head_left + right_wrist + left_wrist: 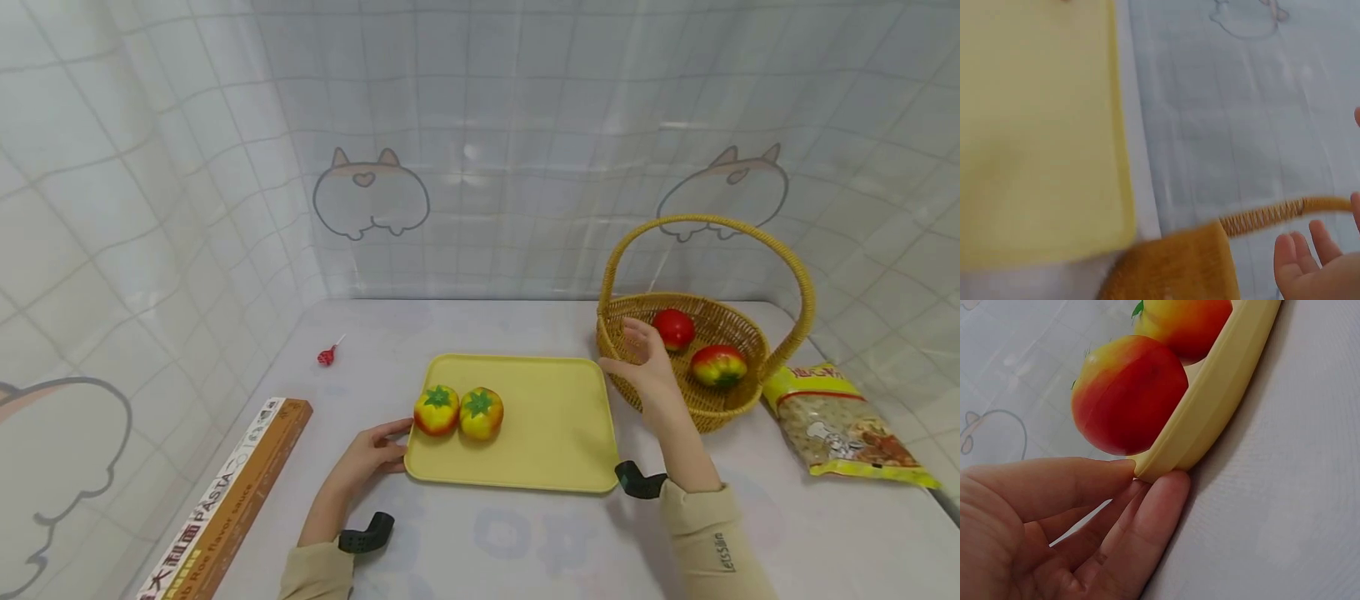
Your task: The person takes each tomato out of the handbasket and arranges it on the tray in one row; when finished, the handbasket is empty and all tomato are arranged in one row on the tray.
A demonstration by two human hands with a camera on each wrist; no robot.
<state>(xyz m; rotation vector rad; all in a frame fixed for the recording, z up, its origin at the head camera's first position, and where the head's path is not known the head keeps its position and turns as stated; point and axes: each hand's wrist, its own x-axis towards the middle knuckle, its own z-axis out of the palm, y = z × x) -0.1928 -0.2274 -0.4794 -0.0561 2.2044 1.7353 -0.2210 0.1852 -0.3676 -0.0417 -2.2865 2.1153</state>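
My left hand (367, 458) pinches the left rim of a yellow tray (551, 429), thumb on the edge and fingers against its outer side in the left wrist view. On the tray's left part sit two red-and-yellow fruits with green leafy tops, the outer fruit (436, 410) beside the inner fruit (482, 414). My right hand (651, 371) is at the left side of a wicker basket (708, 421), fingers spread and holding nothing. Inside the basket lie a red fruit (673, 329) and a red-and-yellow fruit (718, 367). The right wrist view is blurred.
A long pasta box (240, 492) lies left of the tray, and a red lollipop (327, 356) is behind it. A yellow-edged food bag (843, 425) rests right of the basket. The basket's tall handle (805, 292) arches up. White curtains enclose the table.
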